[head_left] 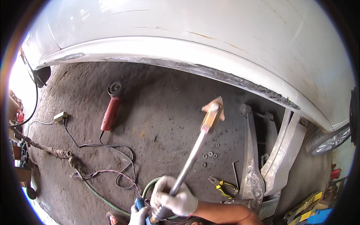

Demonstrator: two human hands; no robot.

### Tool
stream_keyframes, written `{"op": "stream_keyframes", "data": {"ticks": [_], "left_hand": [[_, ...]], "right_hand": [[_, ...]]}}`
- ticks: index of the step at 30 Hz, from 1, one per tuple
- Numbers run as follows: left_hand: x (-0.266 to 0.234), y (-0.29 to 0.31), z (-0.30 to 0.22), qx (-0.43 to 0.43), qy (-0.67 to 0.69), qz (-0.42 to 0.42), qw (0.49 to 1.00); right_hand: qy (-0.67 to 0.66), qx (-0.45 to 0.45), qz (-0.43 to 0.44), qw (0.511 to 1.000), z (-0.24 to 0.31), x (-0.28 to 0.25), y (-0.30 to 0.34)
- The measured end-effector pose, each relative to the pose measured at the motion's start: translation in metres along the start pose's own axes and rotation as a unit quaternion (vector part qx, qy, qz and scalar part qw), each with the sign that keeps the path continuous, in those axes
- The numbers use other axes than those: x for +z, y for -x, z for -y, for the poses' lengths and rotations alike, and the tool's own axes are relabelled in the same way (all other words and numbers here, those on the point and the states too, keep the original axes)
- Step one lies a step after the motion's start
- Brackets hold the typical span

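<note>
A long dent puller [190,159] with a silver rod slants up and away from me, its copper-coloured head [212,116] ending in a flared, pointed tip. The tip hangs over the floor, short of the car's sill, and looks slightly smeared. My right hand [174,197], in a white glove, is closed round the lower rod. Lower left, at the bottom edge, my gloved left hand [138,216] grips the blue handle [140,204] of the same tool; part of that hand is cut off. Above, the white car's sill [225,75] has a long dark, rough, bare-metal strip.
A red angle grinder [111,112] lies on the floor at left, its cord running to a socket block [60,116]. A green hose [101,198] and wires reach the tool. Right are several washers [210,154], yellow-handled pliers [224,186], a hex key [235,174] and a metal jack [252,161].
</note>
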State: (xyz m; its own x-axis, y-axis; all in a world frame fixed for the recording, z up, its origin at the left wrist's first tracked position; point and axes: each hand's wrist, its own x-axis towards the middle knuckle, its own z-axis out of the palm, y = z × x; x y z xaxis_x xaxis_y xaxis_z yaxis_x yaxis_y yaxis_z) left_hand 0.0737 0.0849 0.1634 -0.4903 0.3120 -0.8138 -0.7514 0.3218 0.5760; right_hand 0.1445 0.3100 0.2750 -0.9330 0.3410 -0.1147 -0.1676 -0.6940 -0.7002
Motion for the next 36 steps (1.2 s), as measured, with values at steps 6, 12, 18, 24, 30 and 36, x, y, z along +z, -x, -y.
{"op": "stream_keyframes", "data": {"ticks": [6, 12, 18, 24, 30, 36], "left_hand": [[-0.001, -0.001, 0.023, -0.006, 0.071, 0.087, 0.994], [0.013, 0.015, -0.022, -0.058, 0.003, 0.047, 0.997], [0.02, 0.023, -0.033, -0.015, 0.017, -0.015, 1.0], [0.018, 0.023, -0.036, -0.026, 0.012, 0.023, 0.999], [0.018, 0.021, -0.035, -0.005, 0.011, -0.022, 1.0], [0.012, 0.017, -0.04, 0.002, 0.0, -0.014, 1.0]], "right_hand": [[0.009, 0.086, -0.018, 0.996, 0.011, 0.006, -0.013], [0.012, 0.037, 0.003, 0.999, 0.015, -0.002, -0.022], [0.015, 0.034, 0.0, 0.999, 0.025, -0.001, -0.031], [0.028, 0.05, -0.012, 0.998, 0.033, 0.005, -0.033], [0.02, 0.048, -0.007, 0.999, 0.031, 0.003, -0.036], [-0.009, 0.059, -0.011, 0.998, 0.028, 0.001, -0.043]]}}
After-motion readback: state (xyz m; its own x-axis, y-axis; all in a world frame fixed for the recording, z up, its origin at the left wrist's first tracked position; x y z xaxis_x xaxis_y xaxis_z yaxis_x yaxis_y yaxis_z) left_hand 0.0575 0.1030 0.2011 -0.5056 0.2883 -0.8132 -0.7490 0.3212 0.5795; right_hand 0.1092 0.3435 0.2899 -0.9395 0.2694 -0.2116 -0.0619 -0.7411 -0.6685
